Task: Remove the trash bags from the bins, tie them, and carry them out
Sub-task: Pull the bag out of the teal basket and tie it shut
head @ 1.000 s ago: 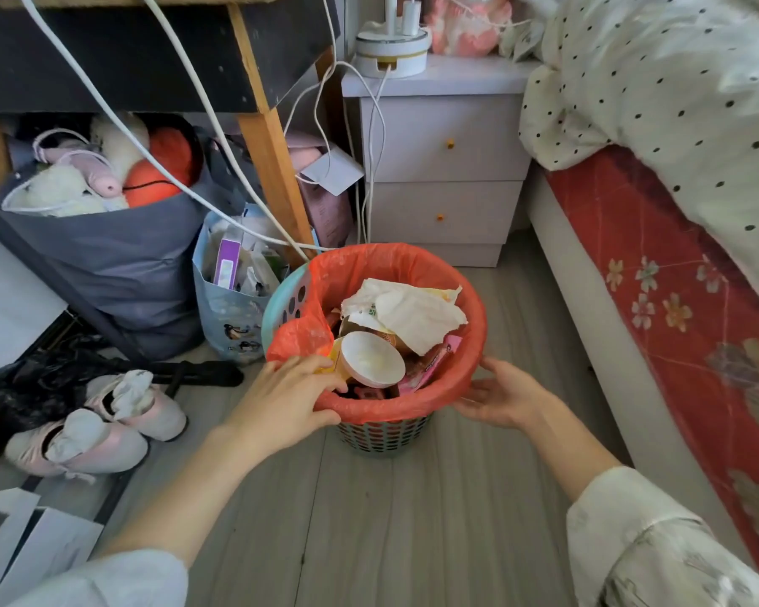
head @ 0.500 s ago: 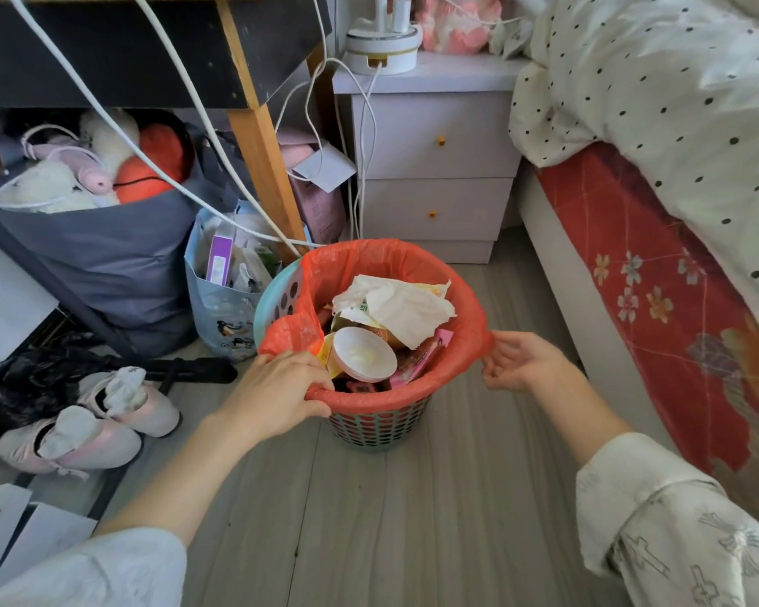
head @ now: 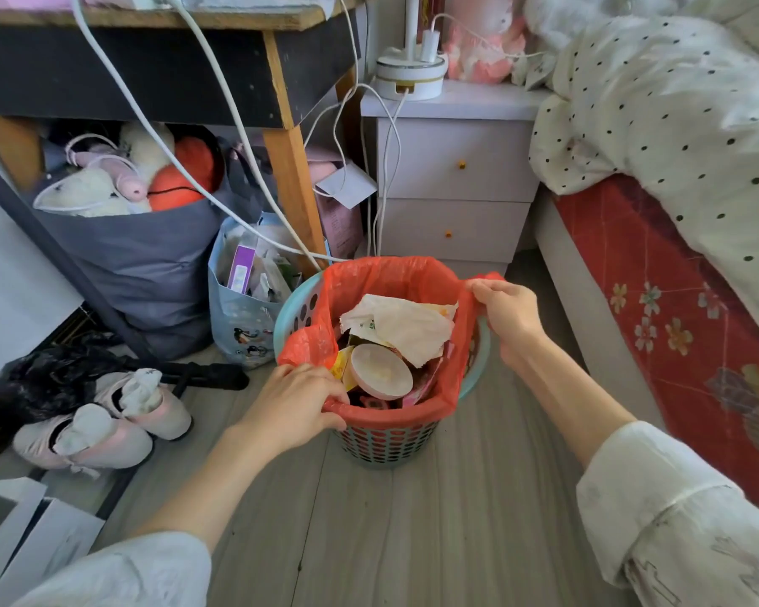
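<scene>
Grey plank floor (head: 369, 519) carries a perforated bin (head: 384, 444), its lower part hidden behind the forearms and its contents hard to sort out. Left hand (head: 292, 407) curls over the near rim, pinching the red bag (head: 382, 278); right hand (head: 511, 315) grips the bag's far-right edge, lifted off the rim. Beyond stands a nightstand (head: 452, 186).

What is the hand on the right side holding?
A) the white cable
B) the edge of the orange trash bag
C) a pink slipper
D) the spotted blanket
B: the right hand grips the lifted edge of the orange trash bag, pulled up off the rim of the bin.
</scene>
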{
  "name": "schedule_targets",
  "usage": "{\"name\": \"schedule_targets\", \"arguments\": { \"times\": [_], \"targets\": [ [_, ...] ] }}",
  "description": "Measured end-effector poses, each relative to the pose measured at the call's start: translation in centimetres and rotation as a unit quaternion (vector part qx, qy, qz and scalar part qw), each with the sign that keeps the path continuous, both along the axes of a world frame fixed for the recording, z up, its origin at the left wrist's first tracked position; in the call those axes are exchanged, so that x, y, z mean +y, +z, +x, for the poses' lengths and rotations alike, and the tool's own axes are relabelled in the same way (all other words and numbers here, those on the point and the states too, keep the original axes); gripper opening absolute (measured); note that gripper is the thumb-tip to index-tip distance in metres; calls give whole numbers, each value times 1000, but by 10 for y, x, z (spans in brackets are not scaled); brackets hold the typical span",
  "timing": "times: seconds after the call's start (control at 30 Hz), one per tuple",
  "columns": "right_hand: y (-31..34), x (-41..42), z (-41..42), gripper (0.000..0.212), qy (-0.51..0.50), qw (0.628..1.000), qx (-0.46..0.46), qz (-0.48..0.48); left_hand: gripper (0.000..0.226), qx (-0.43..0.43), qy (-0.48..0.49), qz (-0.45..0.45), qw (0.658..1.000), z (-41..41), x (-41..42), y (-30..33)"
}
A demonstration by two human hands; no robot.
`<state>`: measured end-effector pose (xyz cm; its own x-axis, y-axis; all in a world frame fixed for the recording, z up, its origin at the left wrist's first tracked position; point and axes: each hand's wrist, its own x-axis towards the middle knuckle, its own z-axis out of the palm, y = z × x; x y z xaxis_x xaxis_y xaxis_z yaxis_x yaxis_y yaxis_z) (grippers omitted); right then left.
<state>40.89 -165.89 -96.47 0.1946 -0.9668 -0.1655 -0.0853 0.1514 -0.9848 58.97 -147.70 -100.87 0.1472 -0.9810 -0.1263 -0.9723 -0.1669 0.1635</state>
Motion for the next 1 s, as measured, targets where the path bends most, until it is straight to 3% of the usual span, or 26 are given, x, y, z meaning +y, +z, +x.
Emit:
{"name": "schedule_targets", "arguments": {
  "times": [0.07,0.17,0.23,0.3,0.4,0.53,0.83,1.0],
  "targets": [
    [-5,1,5,15,-43,999,-10,22,30,3,-1,6,1000,0,-1,2],
    [-11,-9,1,21,-101,983,-33,150,29,12,1,10,1000,0,-1,3],
    [-13,-17,-5,43,-77,971,-35,225,27,18,5,14,1000,-1,-2,3],
    [-11,-19,-9,44,-47,968,-24,244,26,22,16,15,1000,-1,-2,2],
    [-7,-26,-9,35,-85,984,15,154,22,42,38,17,998,-1,-3,0],
    [-2,-24,-8,28,-116,992,16,48,19,130,36,4,991,1,-6,-6],
    [18,-40,-26,22,-134,991,-26,-15,25,159,-12,1,987,-21,-50,-8],
    [16,-39,-22,23,-45,992,95,-73,25,148,-18,34,988,-29,-74,-5]
  ]
}}
